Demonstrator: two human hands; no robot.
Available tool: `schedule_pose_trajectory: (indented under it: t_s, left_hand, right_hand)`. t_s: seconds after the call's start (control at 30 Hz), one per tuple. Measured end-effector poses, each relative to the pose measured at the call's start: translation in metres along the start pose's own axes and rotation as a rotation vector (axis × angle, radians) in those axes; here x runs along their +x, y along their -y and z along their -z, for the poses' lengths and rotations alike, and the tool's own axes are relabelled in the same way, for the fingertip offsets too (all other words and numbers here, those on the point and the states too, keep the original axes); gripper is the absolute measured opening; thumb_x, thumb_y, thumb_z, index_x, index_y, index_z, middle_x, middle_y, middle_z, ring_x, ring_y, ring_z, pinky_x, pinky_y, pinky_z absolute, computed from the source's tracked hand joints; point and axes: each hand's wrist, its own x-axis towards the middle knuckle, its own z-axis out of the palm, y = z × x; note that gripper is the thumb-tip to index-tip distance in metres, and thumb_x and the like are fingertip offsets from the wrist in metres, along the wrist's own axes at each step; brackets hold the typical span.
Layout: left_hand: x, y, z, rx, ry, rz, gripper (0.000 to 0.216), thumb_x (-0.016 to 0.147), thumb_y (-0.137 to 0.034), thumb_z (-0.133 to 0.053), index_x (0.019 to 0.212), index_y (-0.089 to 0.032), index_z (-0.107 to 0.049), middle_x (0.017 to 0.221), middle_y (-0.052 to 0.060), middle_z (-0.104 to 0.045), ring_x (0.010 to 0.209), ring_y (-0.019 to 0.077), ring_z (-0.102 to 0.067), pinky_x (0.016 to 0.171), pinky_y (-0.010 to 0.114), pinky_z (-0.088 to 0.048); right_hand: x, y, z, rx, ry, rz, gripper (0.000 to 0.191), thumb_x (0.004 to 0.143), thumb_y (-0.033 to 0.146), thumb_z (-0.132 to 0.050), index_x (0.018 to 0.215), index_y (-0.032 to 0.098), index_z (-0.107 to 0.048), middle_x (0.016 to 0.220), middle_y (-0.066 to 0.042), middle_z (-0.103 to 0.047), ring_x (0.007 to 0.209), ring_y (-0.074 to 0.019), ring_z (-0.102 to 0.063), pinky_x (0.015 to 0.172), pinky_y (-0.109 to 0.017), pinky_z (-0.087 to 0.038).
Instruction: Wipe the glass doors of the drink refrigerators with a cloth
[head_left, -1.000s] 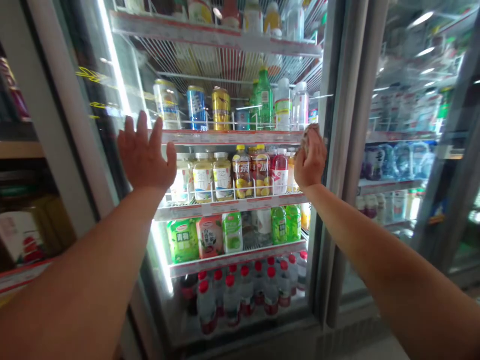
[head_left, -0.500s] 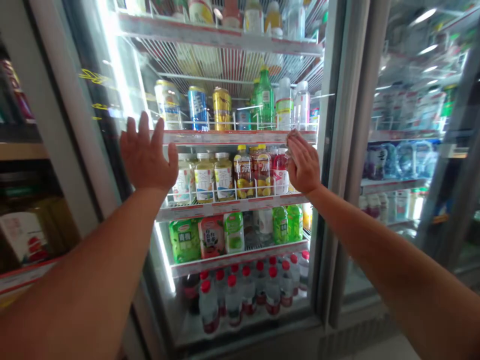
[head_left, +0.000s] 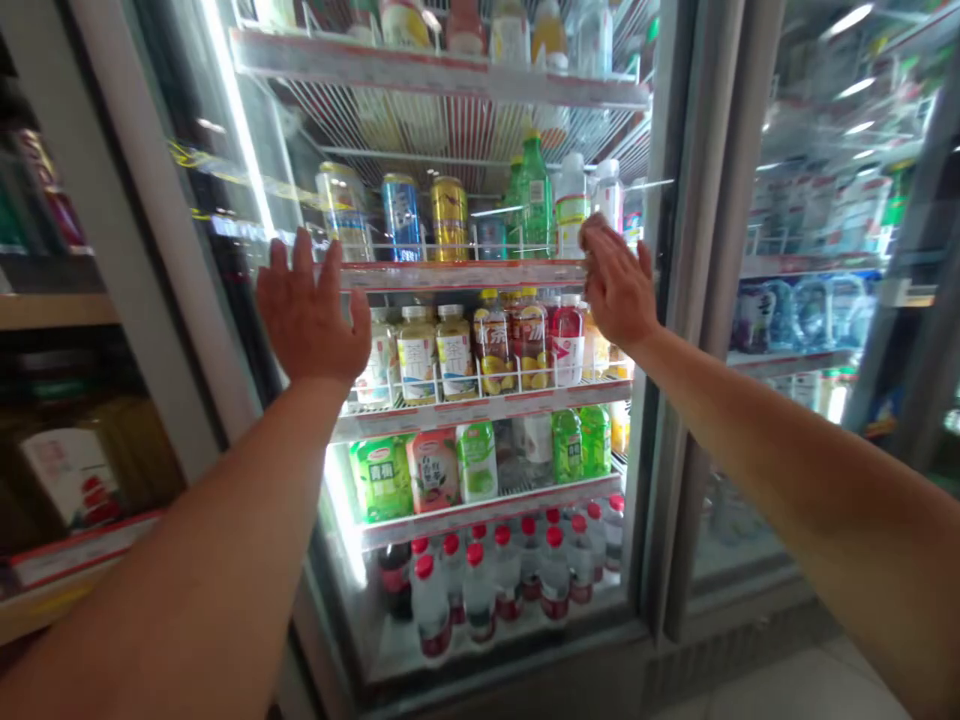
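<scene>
Tall glass door of a lit drinks refrigerator (head_left: 651,480), silver-framed: left hand (head_left: 311,310) spread flat on the door's left half, grip released. Right hand (head_left: 616,285) lies flat at the door's right edge, grip released, with a pale wad at its fingertips too blurred to identify. Step judged to be wiping the pane, and a further pass calls for even palm pressure. Behind the door, white wire shelves (head_left: 450,275) of cans and bottles; right of it, a second glass door (head_left: 810,200).

Left hand (head_left: 311,315), right hand (head_left: 616,285) flat on glass door (head_left: 300,130).
</scene>
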Motion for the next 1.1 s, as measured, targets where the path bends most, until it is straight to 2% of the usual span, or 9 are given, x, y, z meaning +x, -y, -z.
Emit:
schedule_pose_trajectory:
  t_s: [0.07, 0.23, 0.43, 0.53, 0.63, 0.77, 0.87, 0.97, 1.1]
  left_hand:
    - [0.000, 0.000, 0.001, 0.003, 0.005, 0.002, 0.060, 0.097, -0.039, -0.046, 0.154, -0.022, -0.036, 0.164, 0.007, -0.025, 0.154, 0.0278, -0.012, 0.126, 0.052, -0.011]
    - [-0.001, 0.000, 0.001, -0.038, 0.001, 0.008, 0.060, 0.098, -0.039, -0.047, 0.155, -0.025, -0.035, 0.165, 0.004, -0.024, 0.155, 0.0266, -0.011, 0.126, 0.052, -0.010]
    - [0.000, 0.001, 0.001, -0.044, -0.019, -0.034, 0.058, 0.100, -0.038, -0.044, 0.155, -0.022, -0.034, 0.165, 0.007, -0.024, 0.154, 0.0300, -0.013, 0.123, 0.056, -0.012]
    - [-0.001, 0.002, 0.001, -0.034, -0.039, -0.063, 0.057, 0.101, -0.040, -0.042, 0.154, -0.022, -0.035, 0.164, 0.008, -0.025, 0.153, 0.0312, -0.014, 0.123, 0.057, -0.014]
    - [-0.004, 0.005, 0.000, -0.033, -0.086, -0.125, 0.059, 0.101, -0.041, -0.040, 0.156, -0.021, -0.032, 0.164, 0.010, -0.024, 0.153, 0.0306, -0.015, 0.122, 0.058, -0.017]
    - [-0.007, 0.010, -0.001, -0.031, 0.001, -0.310, 0.059, 0.101, -0.042, -0.045, 0.153, -0.017, -0.036, 0.163, 0.012, -0.026, 0.152, 0.0288, -0.020, 0.121, 0.051, -0.024]
    - [-0.007, 0.010, 0.001, -0.024, 0.079, -0.357, 0.053, 0.101, -0.037, -0.045, 0.149, -0.015, -0.042, 0.157, 0.012, -0.040, 0.149, 0.0278, -0.028, 0.120, 0.049, -0.027]
    - [-0.007, 0.009, 0.002, -0.008, 0.034, -0.390, 0.052, 0.099, -0.033, -0.045, 0.148, -0.013, -0.044, 0.152, 0.011, -0.047, 0.148, 0.0291, -0.030, 0.120, 0.049, -0.028]
    - [-0.008, 0.008, 0.002, 0.007, -0.012, -0.412, 0.056, 0.096, -0.032, -0.049, 0.149, -0.016, -0.043, 0.156, 0.011, -0.042, 0.146, 0.0307, -0.031, 0.118, 0.050, -0.029]
  right_hand:
    - [0.005, 0.005, -0.003, -0.010, -0.039, -0.032, 0.061, 0.095, 0.016, -0.035, 0.156, 0.024, -0.033, 0.159, -0.004, -0.039, 0.150, -0.0238, -0.030, 0.123, -0.055, -0.020]
    - [0.000, 0.048, -0.013, 0.065, 0.240, 0.371, 0.063, 0.096, 0.017, -0.038, 0.156, 0.033, -0.029, 0.160, 0.004, -0.037, 0.151, -0.0168, -0.027, 0.125, -0.045, -0.021]
    - [-0.002, 0.132, -0.043, 0.026, -0.032, -0.206, 0.063, 0.100, 0.020, -0.027, 0.161, 0.020, -0.013, 0.166, -0.006, -0.021, 0.155, -0.0224, -0.011, 0.123, -0.053, -0.023]
    - [-0.003, 0.188, -0.061, 0.126, 0.048, -0.187, 0.064, 0.103, 0.038, -0.032, 0.160, 0.017, -0.013, 0.168, -0.008, -0.014, 0.156, -0.0219, -0.002, 0.124, -0.049, -0.023]
    - [0.008, 0.238, -0.073, 0.236, 0.081, -0.331, 0.070, 0.104, 0.050, -0.035, 0.160, 0.014, -0.012, 0.169, -0.010, -0.005, 0.155, -0.0251, 0.005, 0.124, -0.051, -0.021]
    - [0.040, 0.275, -0.077, 0.444, 0.088, -0.427, 0.076, 0.104, 0.052, -0.036, 0.159, 0.009, -0.006, 0.168, -0.012, -0.007, 0.155, -0.0281, 0.000, 0.122, -0.051, -0.025]
    - [0.050, 0.271, -0.070, 0.618, 0.100, -0.321, 0.077, 0.105, 0.049, -0.036, 0.157, 0.003, -0.002, 0.165, -0.013, -0.021, 0.153, -0.0201, -0.021, 0.121, -0.037, -0.030]
    - [0.030, 0.235, -0.057, 0.547, 0.059, -0.098, 0.077, 0.104, 0.045, -0.039, 0.157, 0.000, -0.005, 0.164, -0.014, -0.025, 0.149, -0.0140, -0.030, 0.120, -0.027, -0.031]
    - [-0.034, 0.157, -0.045, 0.082, 0.142, 0.167, 0.057, 0.104, 0.034, -0.041, 0.158, 0.027, -0.025, 0.164, 0.001, -0.027, 0.155, -0.0177, -0.012, 0.128, -0.046, -0.005]
